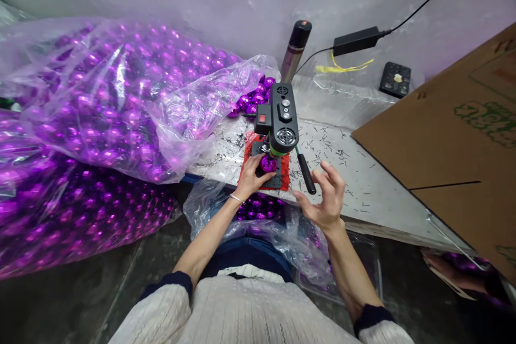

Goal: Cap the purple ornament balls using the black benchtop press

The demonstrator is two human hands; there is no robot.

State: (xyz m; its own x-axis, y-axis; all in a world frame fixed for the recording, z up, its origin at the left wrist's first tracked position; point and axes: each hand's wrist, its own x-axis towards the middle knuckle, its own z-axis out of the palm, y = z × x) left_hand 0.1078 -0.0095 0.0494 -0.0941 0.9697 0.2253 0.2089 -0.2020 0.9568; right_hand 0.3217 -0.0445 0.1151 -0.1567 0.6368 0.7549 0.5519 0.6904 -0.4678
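A small black press machine with a red switch stands on a red mat on the white table. My left hand is closed on a shiny purple ball and holds it under the machine's head. My right hand hovers open, fingers spread, just right of the machine's black lever handle without touching it.
Big clear plastic bags full of purple balls fill the left. A smaller bag of balls lies in my lap. A cardboard box stands at right. A spray can, a power adapter and metal scraps sit on the table.
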